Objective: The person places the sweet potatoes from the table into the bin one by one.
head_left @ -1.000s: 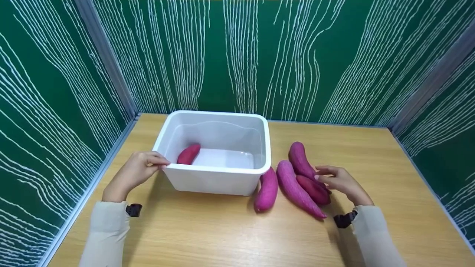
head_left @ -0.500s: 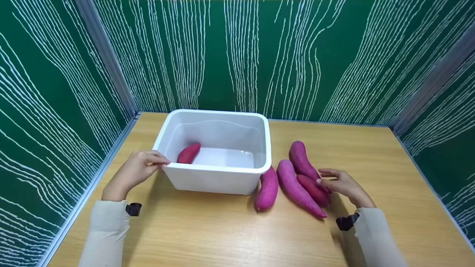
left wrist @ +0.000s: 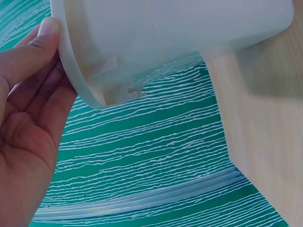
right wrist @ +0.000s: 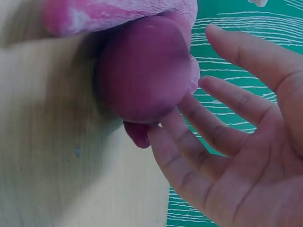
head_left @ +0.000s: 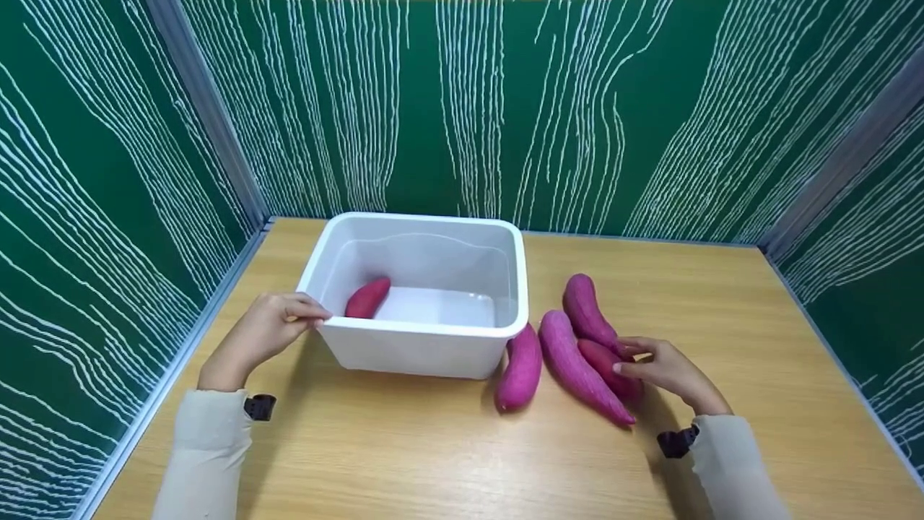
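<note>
My left hand pinches the near left corner of a white plastic bin. In the left wrist view the thumb lies on one side of the rim and the fingers are behind it. Inside the bin lies one red sweet potato. My right hand is at a reddish sweet potato, fingers spread over its right end. The right wrist view shows the fingertips close along that sweet potato's side, with the thumb standing away from it.
A long pink sweet potato lies left of the reddish one, and a darker purple one lies behind it. Another pink one rests against the bin's right side. Green walls with white lines enclose the wooden table.
My right hand has shifted slightly right and down, its thumb now over the reddish sweet potato. The left hand and bin have stayed in place.
</note>
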Available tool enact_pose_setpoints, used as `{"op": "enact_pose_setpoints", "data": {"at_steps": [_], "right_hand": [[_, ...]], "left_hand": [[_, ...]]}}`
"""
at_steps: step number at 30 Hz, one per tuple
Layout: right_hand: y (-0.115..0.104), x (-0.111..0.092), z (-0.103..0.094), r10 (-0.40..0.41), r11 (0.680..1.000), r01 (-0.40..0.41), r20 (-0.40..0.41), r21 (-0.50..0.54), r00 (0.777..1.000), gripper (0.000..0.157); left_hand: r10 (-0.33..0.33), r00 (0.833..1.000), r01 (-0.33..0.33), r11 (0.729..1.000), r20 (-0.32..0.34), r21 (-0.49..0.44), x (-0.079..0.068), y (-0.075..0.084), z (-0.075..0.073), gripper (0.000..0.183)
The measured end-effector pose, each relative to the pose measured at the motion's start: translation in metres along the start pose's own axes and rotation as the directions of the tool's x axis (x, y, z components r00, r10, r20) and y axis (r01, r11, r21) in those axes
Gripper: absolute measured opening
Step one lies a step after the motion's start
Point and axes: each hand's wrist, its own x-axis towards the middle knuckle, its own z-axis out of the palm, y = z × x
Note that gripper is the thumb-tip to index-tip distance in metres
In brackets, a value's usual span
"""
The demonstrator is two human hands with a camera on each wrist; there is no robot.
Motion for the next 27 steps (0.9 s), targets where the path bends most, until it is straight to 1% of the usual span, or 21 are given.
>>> {"op": "enact_pose_setpoints", "data": {"at_steps": [4,10,12,16,19,27], "right_hand": [[0.001,-0.002,0.002,-0.005,1.0,0.005,0.006,-0.001,1.0,0.069],[0.002,-0.004,0.006,0.006,1.0,-0.006,-0.007,-0.022,1.0,0.068],[0.002,-0.005,0.008,0.015,0.999,-0.016,-0.012,-0.028,1.0,0.068],[0.001,-0.007,0.011,0.003,0.999,-0.004,-0.035,-0.051,0.999,0.066],[0.001,-0.008,0.014,-0.01,0.998,0.006,-0.064,-0.068,0.998,0.065],[0.005,-0.013,0.025,-0.001,0.998,-0.005,-0.1,-0.062,0.995,0.065]], "left_hand": [[-0.005,1.0,0.005,1.0,0.007,-0.002,0.0,-0.001,0.0,0.021],[-0.016,1.0,0.016,1.0,0.006,-0.01,0.0,0.0,0.0,0.022],[-0.001,1.0,0.001,1.0,0.001,-0.01,0.0,-0.001,0.0,0.022],[0.021,1.0,-0.021,1.0,-0.007,-0.01,-0.001,-0.001,0.0,0.021],[0.018,1.0,-0.019,1.0,-0.007,-0.013,0.0,-0.001,0.0,0.021],[0.033,0.999,-0.033,0.999,-0.012,-0.022,0.0,-0.002,0.001,0.021]]}}
